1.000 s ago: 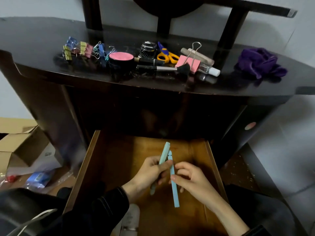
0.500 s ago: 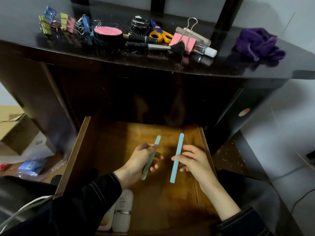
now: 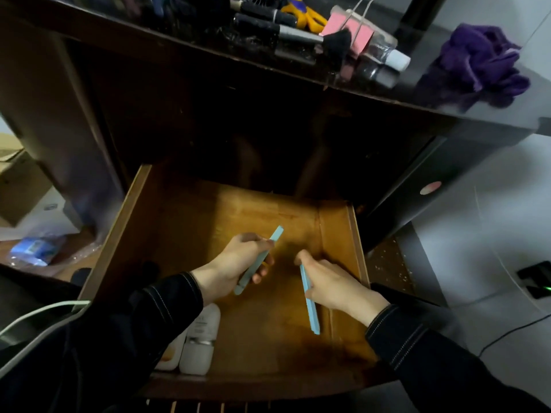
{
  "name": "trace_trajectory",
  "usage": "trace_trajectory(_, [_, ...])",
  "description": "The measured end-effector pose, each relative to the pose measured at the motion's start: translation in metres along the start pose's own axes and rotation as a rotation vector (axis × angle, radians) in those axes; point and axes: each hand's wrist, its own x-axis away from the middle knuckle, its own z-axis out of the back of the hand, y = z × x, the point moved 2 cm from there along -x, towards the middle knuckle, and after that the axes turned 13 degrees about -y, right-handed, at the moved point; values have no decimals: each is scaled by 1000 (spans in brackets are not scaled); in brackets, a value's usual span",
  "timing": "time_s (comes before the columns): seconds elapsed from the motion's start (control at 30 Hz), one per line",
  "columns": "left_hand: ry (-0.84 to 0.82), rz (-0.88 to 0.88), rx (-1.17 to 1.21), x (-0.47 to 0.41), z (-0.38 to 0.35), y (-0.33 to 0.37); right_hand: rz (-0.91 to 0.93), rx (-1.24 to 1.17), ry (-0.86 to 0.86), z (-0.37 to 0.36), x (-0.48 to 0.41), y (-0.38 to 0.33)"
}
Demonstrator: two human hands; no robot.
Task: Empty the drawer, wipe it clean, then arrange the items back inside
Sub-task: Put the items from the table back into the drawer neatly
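The open wooden drawer (image 3: 185, 234) fills the lower middle of the head view. My left hand (image 3: 235, 263) grips one light-blue flat stick (image 3: 275, 235) that angles up to the right over the drawer floor. My right hand (image 3: 331, 284) grips a second light-blue stick (image 3: 311, 314) close to the drawer's right wall, its free end pointing down towards me. Two white bottles (image 3: 198, 344) lie in the drawer's near left corner, partly under my left sleeve.
On the dark tabletop (image 3: 530, 114) above lie a purple cloth (image 3: 480, 61), a makeup brush (image 3: 301, 34), yellow-handled scissors (image 3: 301, 11), a pink binder clip (image 3: 354, 28) and a clear small bottle (image 3: 384, 53). Cardboard boxes (image 3: 18, 186) and a blue packet (image 3: 32, 248) sit on the floor left.
My hands have separated the two blue sticks and moved apart. The right hand has lowered its stick towards the drawer's right wall. The view has tilted down and closer to the drawer.
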Motion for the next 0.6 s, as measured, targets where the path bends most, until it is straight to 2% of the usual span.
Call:
trace_trajectory(0.1, [-26, 11, -11, 4, -4, 0, 4, 125, -56, -2, -1, 2])
trace_trajectory(0.17, [-37, 14, -20, 5, -6, 1, -9, 112, -50, -4, -3, 3])
trace_trajectory(0.43, [-50, 26, -30, 7, -7, 1, -134, -269, -71, -10, -18, 3])
trace_trajectory(0.6, [-59, 26, -15, 5, -6, 2, -114, -111, 18, -11, -16, 2])
